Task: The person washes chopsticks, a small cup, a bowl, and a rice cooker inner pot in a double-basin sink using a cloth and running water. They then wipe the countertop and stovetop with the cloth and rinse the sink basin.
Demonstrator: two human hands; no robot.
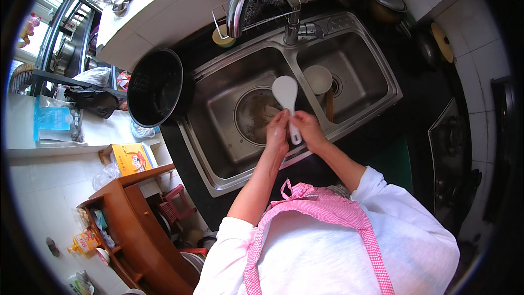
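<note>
A white plastic rice paddle (285, 90) is held over the divider of the double stainless-steel sink (221, 127), its head pointing away from me. My left hand (278, 129) grips the handle near its neck. Around the same handle, from the other side, are the fingers of my right hand (308, 129). Below my left hand, a round metal basin (236, 110) in the left sink bowl holds murky, sudsy water and what looks like a pale cloth (270, 111). A white bowl (318, 80) and wooden chopsticks (329, 104) lie in the right sink bowl, near the drain.
A black inner cooking pot (157, 90) stands tilted at the counter's left end. The chrome faucet (235, 16) arches over the sink. Behind it are a wire rack (262, 24) and a yellow-green sponge (223, 37). A lidded pot (387, 2) sits back right; a stove (446, 143) is at far right.
</note>
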